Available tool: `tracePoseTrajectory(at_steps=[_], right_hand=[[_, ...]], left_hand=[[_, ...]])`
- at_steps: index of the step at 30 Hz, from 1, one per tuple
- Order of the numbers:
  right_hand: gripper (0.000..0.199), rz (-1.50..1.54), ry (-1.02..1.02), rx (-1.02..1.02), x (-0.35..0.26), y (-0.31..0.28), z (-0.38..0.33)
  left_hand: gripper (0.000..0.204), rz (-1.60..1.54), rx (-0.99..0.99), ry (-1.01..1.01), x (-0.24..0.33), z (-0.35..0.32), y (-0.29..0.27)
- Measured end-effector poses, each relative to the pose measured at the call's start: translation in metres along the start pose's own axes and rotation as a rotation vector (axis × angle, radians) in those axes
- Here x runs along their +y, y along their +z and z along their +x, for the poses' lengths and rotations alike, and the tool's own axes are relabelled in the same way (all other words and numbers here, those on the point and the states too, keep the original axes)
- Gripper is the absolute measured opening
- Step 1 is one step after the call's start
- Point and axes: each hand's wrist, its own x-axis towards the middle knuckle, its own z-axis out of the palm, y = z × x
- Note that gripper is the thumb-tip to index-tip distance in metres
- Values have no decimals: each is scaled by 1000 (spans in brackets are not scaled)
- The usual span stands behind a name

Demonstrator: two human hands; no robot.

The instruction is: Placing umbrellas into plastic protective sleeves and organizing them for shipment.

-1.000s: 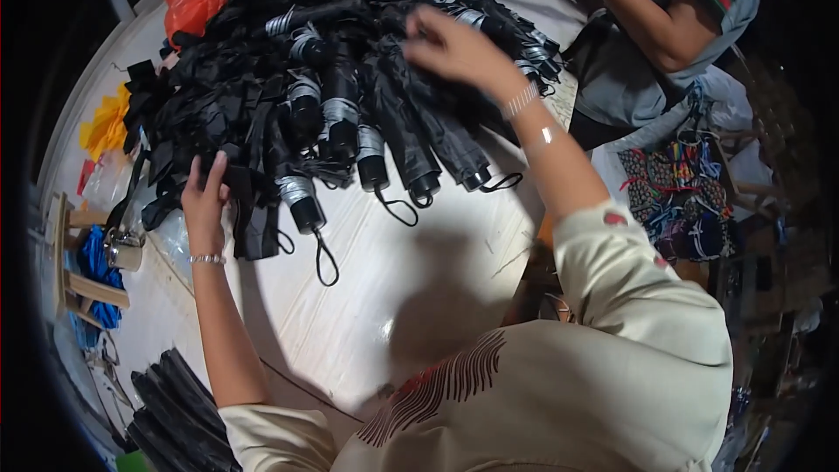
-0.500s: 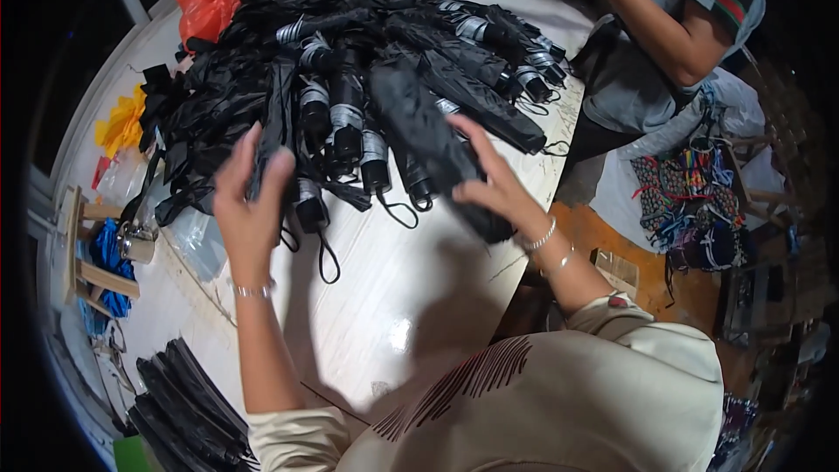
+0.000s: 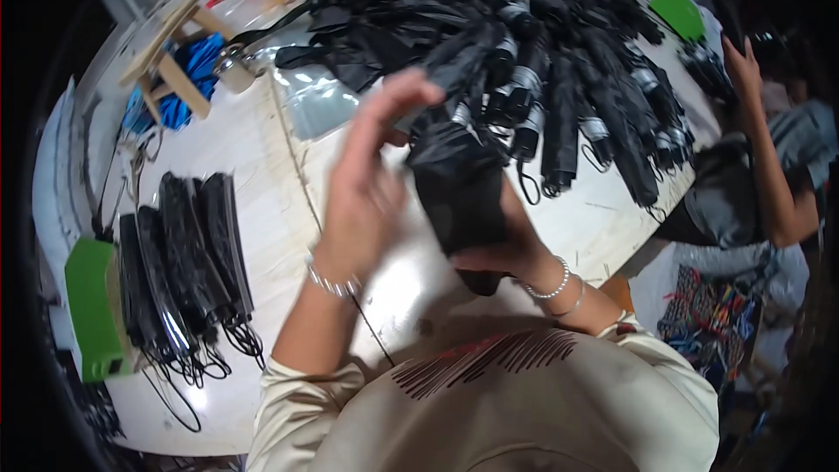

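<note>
Drawn closer in, a folded black umbrella (image 3: 459, 192) hovers above the surface (image 3: 273, 183) toward its near edge, the right hand (image 3: 517, 232) curling fingers round the lower end, the left hand (image 3: 365, 183) beside it with fingers spread; firm support below should keep fabric smooth.

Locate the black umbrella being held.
Head view, near the middle: the black umbrella is in the right hand, with the open left hand just left of it and the umbrella pile beyond.
</note>
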Motion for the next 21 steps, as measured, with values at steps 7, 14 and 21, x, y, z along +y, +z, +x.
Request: tracePoseTrajectory(at_steps=[7, 14, 21], right_hand=[[90, -628, 13, -170, -1, -15, 9], [78, -1091, 346, -265, 14, -34, 6], [55, -1483, 8, -226, 22, -31, 23]], left_hand=[[30, 1020, 126, 57, -131, 53, -169], [25, 1263, -41, 37, -149, 60, -181], [18, 1298, -44, 3, -130, 54, -180]])
